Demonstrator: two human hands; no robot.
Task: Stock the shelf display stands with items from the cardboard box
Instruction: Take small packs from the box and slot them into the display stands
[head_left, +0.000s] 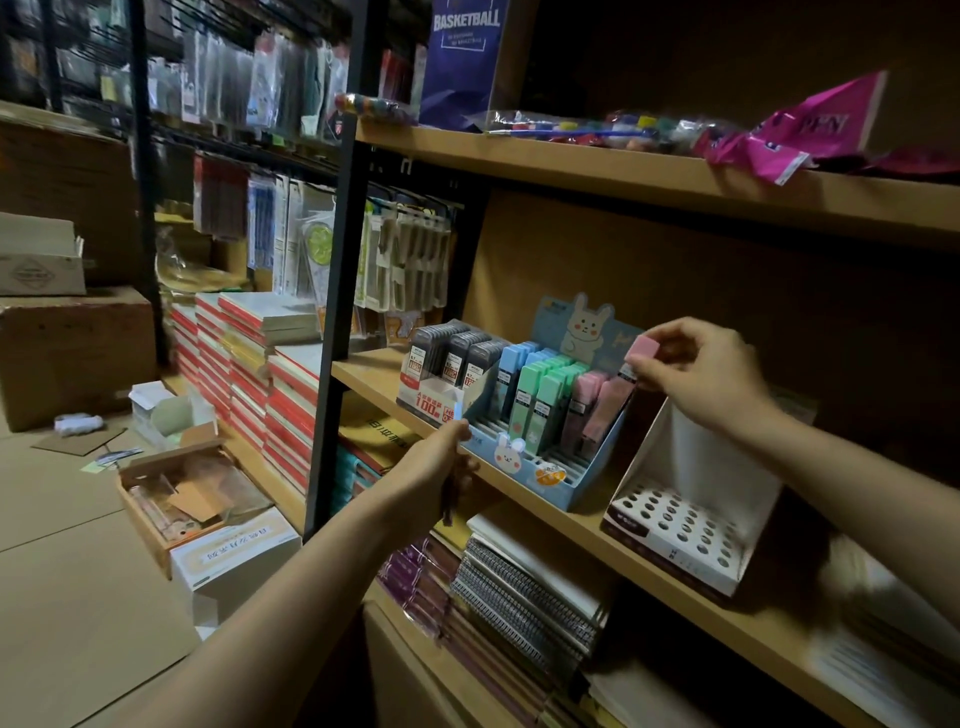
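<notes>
My right hand (701, 379) pinches a pink case (643, 356) by its top end, thumb and fingertips closed on it, holding it just above the right-hand column of the blue rabbit stand (550, 467). Below it other pink cases (597, 410) stand in the slots, with green cases (543, 395) and blue cases (514, 366) to their left. My left hand (441, 467) is at the stand's front left corner, fingers curled round a few dark cases (451, 493) that hang down from my grip; the exact number is too blurred to tell.

The stand sits on the middle shelf (519, 483). To its left, touching it, is a tray of grey cases (457, 358). To its right stands a white holder (691, 519) with round holes in its base. Under the shelf lie spiral notebooks (524, 597). Down on the floor to the left is an open cardboard box (176, 493), near stacks of red-edged books (244, 374).
</notes>
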